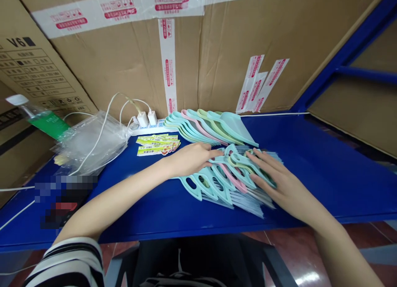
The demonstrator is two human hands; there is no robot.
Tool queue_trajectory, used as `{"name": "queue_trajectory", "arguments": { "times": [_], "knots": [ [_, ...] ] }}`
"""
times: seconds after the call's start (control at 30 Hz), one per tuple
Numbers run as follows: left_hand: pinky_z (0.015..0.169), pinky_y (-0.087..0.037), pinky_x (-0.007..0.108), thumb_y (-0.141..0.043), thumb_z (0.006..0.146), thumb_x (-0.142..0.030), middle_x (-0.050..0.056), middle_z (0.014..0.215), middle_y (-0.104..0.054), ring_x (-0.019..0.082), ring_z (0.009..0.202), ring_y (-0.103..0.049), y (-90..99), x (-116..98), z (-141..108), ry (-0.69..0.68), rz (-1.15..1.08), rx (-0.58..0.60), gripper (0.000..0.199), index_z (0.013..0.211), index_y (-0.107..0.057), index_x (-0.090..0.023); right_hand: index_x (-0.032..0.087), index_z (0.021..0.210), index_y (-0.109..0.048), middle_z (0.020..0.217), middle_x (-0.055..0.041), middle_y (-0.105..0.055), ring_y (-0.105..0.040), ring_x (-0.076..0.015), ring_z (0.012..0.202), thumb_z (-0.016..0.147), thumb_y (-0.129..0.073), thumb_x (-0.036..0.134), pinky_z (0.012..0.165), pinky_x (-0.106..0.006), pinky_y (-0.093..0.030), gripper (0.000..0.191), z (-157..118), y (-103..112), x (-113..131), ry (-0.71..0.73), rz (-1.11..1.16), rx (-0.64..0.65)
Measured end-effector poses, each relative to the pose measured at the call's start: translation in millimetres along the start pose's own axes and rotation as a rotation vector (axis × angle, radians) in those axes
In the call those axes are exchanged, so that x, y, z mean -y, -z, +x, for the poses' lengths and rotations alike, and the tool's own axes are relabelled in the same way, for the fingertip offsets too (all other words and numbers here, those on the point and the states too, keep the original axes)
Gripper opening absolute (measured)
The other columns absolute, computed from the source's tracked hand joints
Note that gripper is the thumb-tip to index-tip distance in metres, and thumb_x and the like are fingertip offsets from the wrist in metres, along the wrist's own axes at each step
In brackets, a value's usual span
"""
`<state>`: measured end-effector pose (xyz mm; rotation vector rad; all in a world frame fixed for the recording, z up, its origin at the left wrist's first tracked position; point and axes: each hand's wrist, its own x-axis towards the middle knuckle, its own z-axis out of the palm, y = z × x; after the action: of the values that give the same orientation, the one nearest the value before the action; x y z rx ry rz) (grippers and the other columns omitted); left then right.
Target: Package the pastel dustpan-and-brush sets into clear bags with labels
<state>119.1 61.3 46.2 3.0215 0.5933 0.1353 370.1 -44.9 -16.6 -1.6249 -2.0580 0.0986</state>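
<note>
A pile of small hand brushes [223, 185], mostly light blue with a pink one [234, 178] and some green, lies on the blue table; clear bristles fan out beneath the handles. My left hand [194, 158] reaches in from the left, its fingers closed at the handle of a light blue brush [231, 150]. Over the right side of the pile rests my right hand [281, 181], fingers stretched out and apart, touching the brushes. Just behind the pile, nested dustpans [238, 125] in blue, pink and green lean in a row.
Yellow-green printed packets [156, 145] lie left of the dustpans, before a white power strip [133, 132] with chargers and cables. Clear plastic bags [96, 138] and a green-labelled bottle [46, 121] stand farther left. Large cardboard [223, 63] closes off the back; a blue frame [335, 68] rises at right.
</note>
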Motion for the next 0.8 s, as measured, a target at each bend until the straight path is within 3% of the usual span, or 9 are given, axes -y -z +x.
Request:
{"name": "queue_trajectory", "arguments": {
  "times": [0.17,0.3,0.43,0.53,0.7,0.8],
  "knots": [
    [0.085,-0.053,0.039,-0.055,0.095,-0.036,0.012,0.105,-0.068,0.027,0.101,-0.067,7.4,-0.8,-15.3,0.021,-0.028,-0.031,0.049,0.139,-0.048,-0.015,0.023,0.147,-0.044,0.152,-0.012,-0.044,-0.033,-0.0327,0.14,0.097,-0.039,0.052,0.106,-0.054,-0.043,0.058,-4.6,-0.5,1.7,0.029,-0.088,-0.018],
    [0.096,-0.049,0.044,-0.051,0.095,-0.05,0.017,0.126,-0.062,0.029,0.116,-0.06,17.1,7.4,-56.1,0.201,-0.073,-0.163,0.061,0.144,-0.04,-0.016,0.021,0.147,-0.044,0.146,-0.0132,-0.051,-0.044,-0.0318,0.134,0.098,-0.036,0.052,0.101,-0.049,-0.049,0.059,-8.3,4.3,4.8,0.054,-0.125,-0.046],
    [0.107,-0.042,0.048,-0.063,0.083,-0.062,0.02,0.145,-0.049,0.034,0.132,-0.049,13.3,14.2,-94.7,0.31,-0.13,0.014,0.08,0.145,-0.039,-0.017,0.02,0.144,-0.049,0.145,-0.0142,-0.052,-0.047,-0.032,0.132,0.097,-0.033,0.056,0.1,-0.047,-0.05,0.061,-9.3,6.5,4.5,0.039,-0.129,-0.064],
    [0.107,-0.043,0.045,-0.062,0.088,-0.052,0.019,0.14,-0.054,0.031,0.13,-0.051,1.1,14.7,-102.2,0.318,-0.165,0.057,0.068,0.142,-0.044,-0.015,0.021,0.144,-0.048,0.146,-0.0135,-0.051,-0.045,-0.0317,0.134,0.096,-0.031,0.055,0.102,-0.048,-0.048,0.062,-11.2,3.5,4.1,0.026,-0.116,-0.06],
    [0.099,-0.049,0.039,-0.052,0.097,-0.036,0.013,0.122,-0.065,0.024,0.112,-0.062,-15.7,12.2,-92.9,0.257,-0.28,-0.076,0.043,0.136,-0.051,-0.017,0.019,0.146,-0.047,0.15,-0.018,-0.046,-0.036,-0.0351,0.138,0.096,-0.03,0.056,0.104,-0.052,-0.044,0.064,-22.4,-4.7,4.0,-0.032,-0.179,-0.027],
    [0.095,-0.05,0.037,-0.05,0.098,-0.031,0.01,0.116,-0.066,0.022,0.108,-0.063,-21.4,10.3,-89.9,0.234,-0.349,-0.156,0.036,0.132,-0.056,-0.02,0.022,0.147,-0.045,0.15,-0.0156,-0.045,-0.036,-0.0347,0.137,0.096,-0.03,0.056,0.103,-0.052,-0.046,0.063,-28.6,-7.8,2.6,-0.046,-0.19,-0.012]
  ]
}}
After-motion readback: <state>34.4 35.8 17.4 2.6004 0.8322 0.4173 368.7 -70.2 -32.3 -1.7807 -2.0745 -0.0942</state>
